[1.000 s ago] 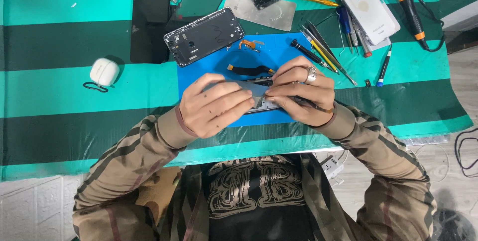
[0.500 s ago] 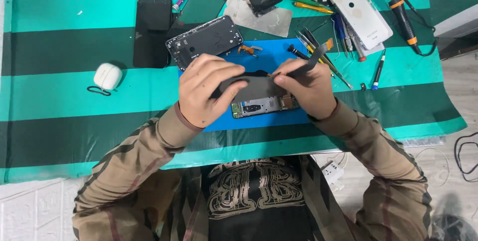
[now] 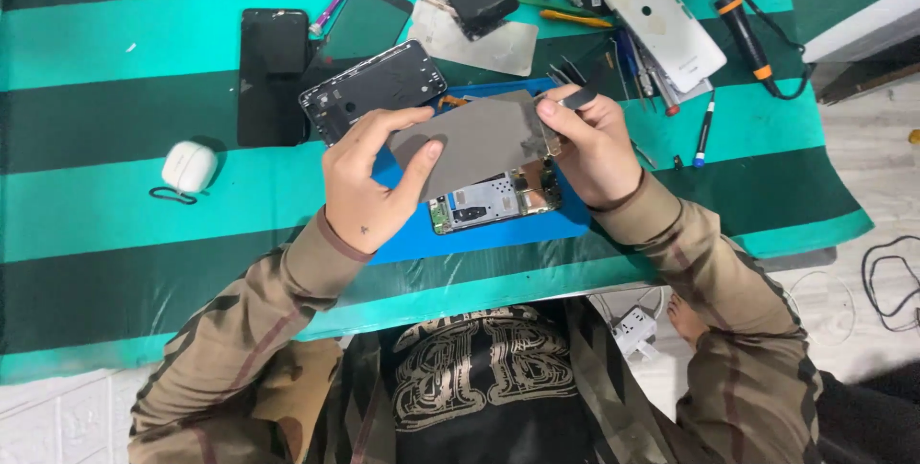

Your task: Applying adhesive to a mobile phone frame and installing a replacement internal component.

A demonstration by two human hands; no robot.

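Lifted since the earlier frame, the grey phone panel (image 3: 476, 143) now tilts above the opened phone (image 3: 495, 199) on the blue mat (image 3: 498, 234). From the head view I see my left hand (image 3: 369, 181) pinching its left edge and my right hand (image 3: 594, 143) closed on its right corner.

panel (image 3: 479, 143): flat grey rectangular sheet, matte, raised and tilted above the mat, pinched at both short ends | phone (image 3: 494, 200): opened body, circuit board and metal shields showing, lying flat on the blue mat, just under the panel, its upper part hidden by it
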